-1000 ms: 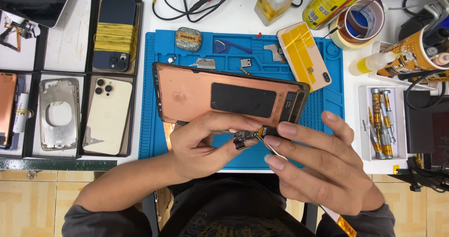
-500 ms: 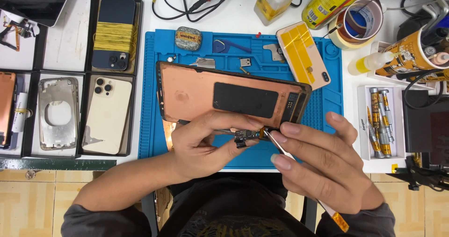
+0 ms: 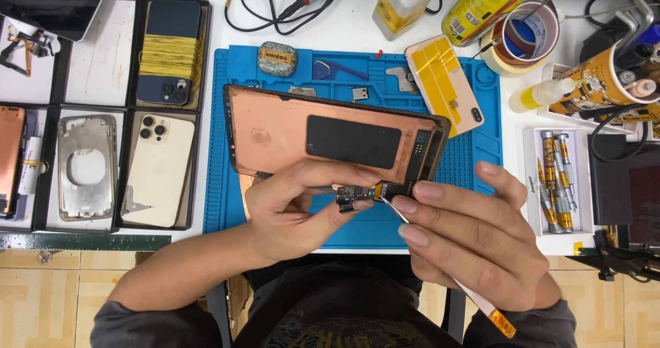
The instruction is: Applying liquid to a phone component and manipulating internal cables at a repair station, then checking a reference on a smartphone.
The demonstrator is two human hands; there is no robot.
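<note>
My left hand [image 3: 292, 207] holds a phone display panel [image 3: 289, 131] by its lower edge, copper-coloured back facing up with a black rectangular patch in the middle. Its fingertips pinch a small dark flex connector part [image 3: 354, 195] hanging at the panel's lower right corner. My right hand [image 3: 467, 234] grips a thin metal pry tool [image 3: 481, 303] with an orange end, its tip touching that connector. Both hands hover over the blue work mat [image 3: 474, 155].
A gold phone [image 3: 443, 83] with yellow tape lies on the mat's upper right. Black trays at left hold a cream phone back [image 3: 159, 166], a metal frame [image 3: 86, 166] and a dark phone [image 3: 165, 52]. Tape rolls, bottles and a screwdriver bit box [image 3: 558, 180] stand at right.
The panel and both hands have shifted slightly right and down together. The tool tip stays at the connector.
</note>
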